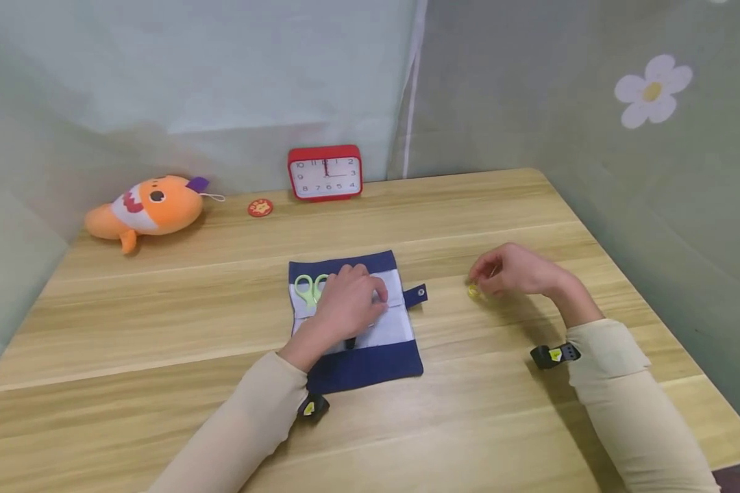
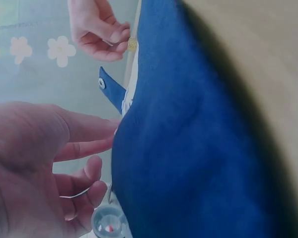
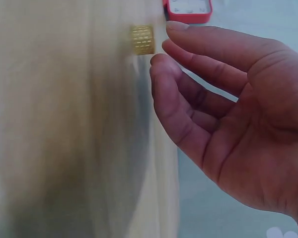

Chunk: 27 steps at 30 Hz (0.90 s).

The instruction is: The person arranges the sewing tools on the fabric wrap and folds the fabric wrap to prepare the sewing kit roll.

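A navy-and-white fabric pouch lies unfolded on the table, its snap tab pointing right. Light-green scissors sit at its left side. My left hand is over the pouch; in the left wrist view its thumb and a finger reach to the pouch, fingertips partly hidden by the navy fabric. A clear round piece with a red spot shows below those fingers. A gold dimpled thimble stands on the table at the right. Around it my right hand hovers, loosely bent fingertips slightly apart from the thimble.
A red clock stands at the table's back edge. To its left are a small red round badge and an orange plush toy. Dark wrist straps sit at both sleeves. Fabric walls surround the wooden table.
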Each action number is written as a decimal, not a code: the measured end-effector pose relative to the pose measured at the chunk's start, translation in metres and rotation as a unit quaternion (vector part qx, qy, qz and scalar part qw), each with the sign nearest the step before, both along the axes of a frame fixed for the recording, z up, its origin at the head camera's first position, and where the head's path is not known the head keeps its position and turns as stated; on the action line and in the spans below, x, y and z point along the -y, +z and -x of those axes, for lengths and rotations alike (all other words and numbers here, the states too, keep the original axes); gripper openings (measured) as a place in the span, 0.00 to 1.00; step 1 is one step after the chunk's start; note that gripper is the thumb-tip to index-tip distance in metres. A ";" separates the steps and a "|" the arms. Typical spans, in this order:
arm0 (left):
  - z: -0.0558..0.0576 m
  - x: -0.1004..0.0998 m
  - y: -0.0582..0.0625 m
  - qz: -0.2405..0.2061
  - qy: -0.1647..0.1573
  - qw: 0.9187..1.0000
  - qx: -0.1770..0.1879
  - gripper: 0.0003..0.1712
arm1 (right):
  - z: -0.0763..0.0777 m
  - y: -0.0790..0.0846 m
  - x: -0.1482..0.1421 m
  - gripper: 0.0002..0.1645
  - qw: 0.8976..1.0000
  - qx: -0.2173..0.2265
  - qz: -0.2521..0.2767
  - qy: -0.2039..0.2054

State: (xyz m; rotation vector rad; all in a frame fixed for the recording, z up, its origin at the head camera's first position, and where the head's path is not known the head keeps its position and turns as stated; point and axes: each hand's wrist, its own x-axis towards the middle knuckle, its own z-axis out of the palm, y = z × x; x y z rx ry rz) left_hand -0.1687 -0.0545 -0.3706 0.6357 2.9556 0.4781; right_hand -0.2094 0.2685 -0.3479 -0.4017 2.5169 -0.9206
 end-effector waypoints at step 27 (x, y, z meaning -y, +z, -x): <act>0.006 -0.008 -0.008 -0.025 0.006 1.000 0.019 0.03 | 0.012 0.011 0.098 0.08 0.994 -0.076 0.040 0.069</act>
